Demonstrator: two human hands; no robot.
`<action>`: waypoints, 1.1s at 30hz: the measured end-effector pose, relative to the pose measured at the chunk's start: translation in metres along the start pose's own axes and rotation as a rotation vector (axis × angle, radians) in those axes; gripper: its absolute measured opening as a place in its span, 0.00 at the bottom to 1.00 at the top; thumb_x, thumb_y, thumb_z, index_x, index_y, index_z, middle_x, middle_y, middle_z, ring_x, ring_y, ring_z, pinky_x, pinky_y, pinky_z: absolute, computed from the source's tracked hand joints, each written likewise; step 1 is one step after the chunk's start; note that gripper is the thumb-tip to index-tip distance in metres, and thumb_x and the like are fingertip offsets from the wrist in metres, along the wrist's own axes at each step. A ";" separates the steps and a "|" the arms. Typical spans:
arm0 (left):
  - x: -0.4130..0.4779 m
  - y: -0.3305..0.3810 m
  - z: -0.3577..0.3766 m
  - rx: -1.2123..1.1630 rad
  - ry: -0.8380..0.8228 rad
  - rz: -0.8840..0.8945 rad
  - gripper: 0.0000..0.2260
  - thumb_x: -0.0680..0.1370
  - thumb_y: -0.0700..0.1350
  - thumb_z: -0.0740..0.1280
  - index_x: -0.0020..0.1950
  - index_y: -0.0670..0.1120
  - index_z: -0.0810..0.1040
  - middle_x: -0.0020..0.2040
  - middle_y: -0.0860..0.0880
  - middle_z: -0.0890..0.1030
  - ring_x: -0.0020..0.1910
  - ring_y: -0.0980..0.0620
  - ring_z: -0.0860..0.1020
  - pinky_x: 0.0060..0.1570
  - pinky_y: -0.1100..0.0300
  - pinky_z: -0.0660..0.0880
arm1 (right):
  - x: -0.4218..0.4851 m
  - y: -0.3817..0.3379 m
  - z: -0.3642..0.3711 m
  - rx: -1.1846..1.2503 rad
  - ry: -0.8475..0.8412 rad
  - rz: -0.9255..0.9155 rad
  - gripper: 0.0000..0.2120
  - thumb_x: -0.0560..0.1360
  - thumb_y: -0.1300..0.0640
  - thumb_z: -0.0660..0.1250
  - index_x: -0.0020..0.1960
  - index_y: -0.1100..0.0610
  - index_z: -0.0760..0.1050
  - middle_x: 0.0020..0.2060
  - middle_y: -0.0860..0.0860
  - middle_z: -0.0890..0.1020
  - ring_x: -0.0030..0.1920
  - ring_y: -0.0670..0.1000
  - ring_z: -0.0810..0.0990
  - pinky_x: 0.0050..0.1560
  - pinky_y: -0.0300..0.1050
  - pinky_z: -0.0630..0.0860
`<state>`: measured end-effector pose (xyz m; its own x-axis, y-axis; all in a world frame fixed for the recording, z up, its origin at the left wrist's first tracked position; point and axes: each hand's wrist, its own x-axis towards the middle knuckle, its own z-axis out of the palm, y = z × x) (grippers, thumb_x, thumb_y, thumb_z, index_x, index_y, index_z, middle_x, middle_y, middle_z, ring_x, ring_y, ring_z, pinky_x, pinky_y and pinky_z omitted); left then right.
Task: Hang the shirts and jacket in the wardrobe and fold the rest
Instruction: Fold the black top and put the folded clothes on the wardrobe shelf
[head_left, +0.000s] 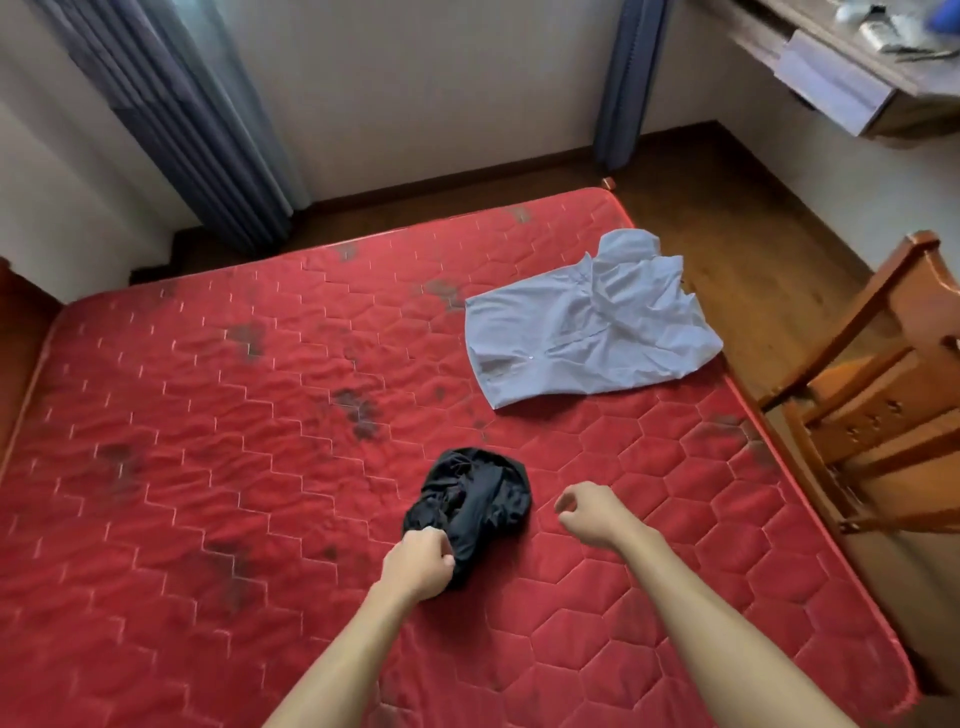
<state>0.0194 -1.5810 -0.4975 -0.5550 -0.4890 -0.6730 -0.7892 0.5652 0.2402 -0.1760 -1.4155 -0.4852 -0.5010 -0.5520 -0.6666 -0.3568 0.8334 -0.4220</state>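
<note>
1. The left hand (418, 564) had its fingers curled tight round the near end of a black cloth (472, 506).
2. The black cloth lay in a crumpled bunch on the red mattress (208, 415), near the front and a bit right of the middle.
3. Its long side ran from the left hand away toward the far right. The far end was round and puffy.
4. The right hand (592, 512) was just to the right of the black cloth and did not touch it. Its fingers were loosely curled with a gap at the thumb, and it held nothing.
5. A light blue shirt (587, 332) lay flat and wrinkled on the far right part of the mattress, well apart from the black cloth.
6. The shirt's collar pointed to the far right corner, and its bottom hem pointed to the near left. Its button line ran the same way. Its right side reached the edge of the mattress.
7. A wooden chair (883, 395) stood on the floor beside the mattress on the right.
8. Blue curtains (182, 119) hung by the far wall.
</note>
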 end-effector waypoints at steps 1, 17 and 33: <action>0.009 -0.007 0.009 -0.011 -0.012 -0.006 0.10 0.75 0.46 0.61 0.50 0.54 0.80 0.55 0.49 0.83 0.57 0.46 0.80 0.53 0.56 0.75 | 0.011 -0.002 0.012 0.010 -0.015 0.001 0.17 0.74 0.61 0.61 0.58 0.54 0.82 0.58 0.52 0.84 0.60 0.54 0.80 0.62 0.44 0.74; 0.160 -0.060 0.162 0.002 -0.092 0.068 0.21 0.83 0.46 0.58 0.75 0.41 0.64 0.81 0.42 0.55 0.80 0.46 0.53 0.74 0.47 0.57 | 0.118 0.014 0.195 0.105 -0.282 0.055 0.19 0.77 0.62 0.63 0.66 0.54 0.77 0.64 0.49 0.80 0.65 0.50 0.77 0.66 0.38 0.68; 0.058 -0.026 -0.027 -1.445 -0.152 0.162 0.10 0.78 0.31 0.65 0.58 0.35 0.80 0.50 0.40 0.85 0.48 0.45 0.84 0.52 0.56 0.81 | 0.069 -0.071 0.084 0.394 0.025 -0.204 0.13 0.74 0.63 0.67 0.54 0.50 0.81 0.45 0.46 0.85 0.46 0.45 0.81 0.48 0.43 0.75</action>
<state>0.0002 -1.6421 -0.5241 -0.7010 -0.3615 -0.6147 -0.3437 -0.5840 0.7354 -0.1192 -1.5104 -0.5534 -0.4721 -0.7024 -0.5327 -0.1244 0.6513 -0.7485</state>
